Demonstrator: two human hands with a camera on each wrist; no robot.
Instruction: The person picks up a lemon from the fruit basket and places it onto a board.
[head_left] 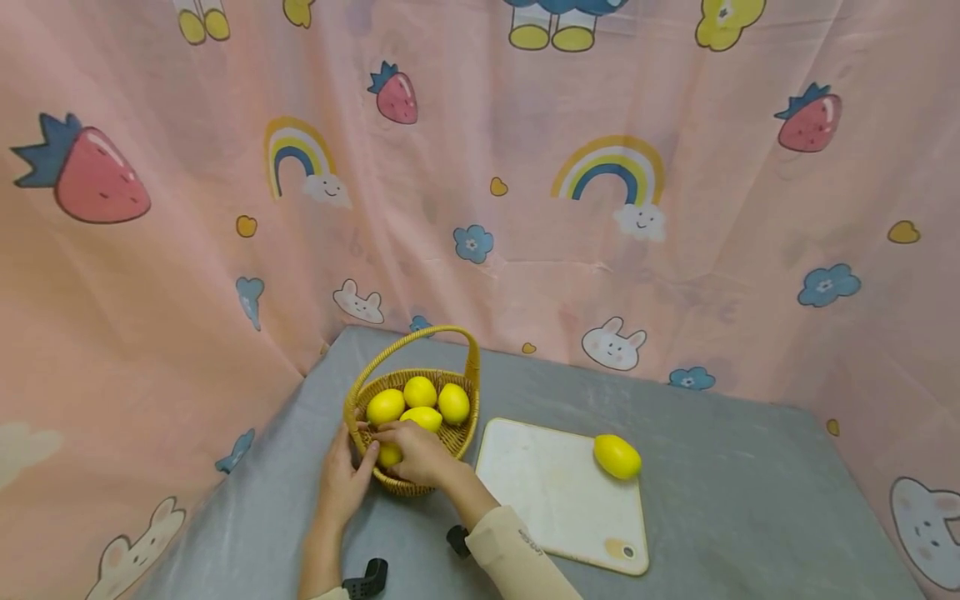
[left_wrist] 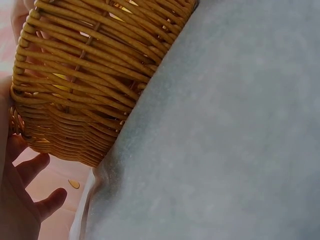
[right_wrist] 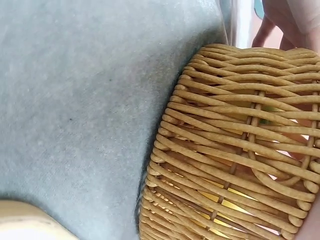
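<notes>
A wicker basket (head_left: 468, 433) with an arched handle holds several yellow lemons (head_left: 453, 403). My right hand (head_left: 422, 454) reaches over its front rim, the fingers and thumb around a lemon (head_left: 389, 455) at the near left inside; its fingertips are partly hidden. At the basket's left side, my left hand (head_left: 347, 479) grips the rim with the thumb on top. In the left wrist view, several of that hand's fingers (left_wrist: 35, 167) spread loosely beside the woven wall (left_wrist: 95, 80). The right wrist view shows mostly the basket's outer weave (right_wrist: 235, 135).
Right of the basket lies a white cutting board (head_left: 555, 492), with one lemon (head_left: 617, 457) on its far right corner. A grey cloth (head_left: 750, 500) covers the table. Behind it hangs a pink printed curtain (head_left: 525, 300).
</notes>
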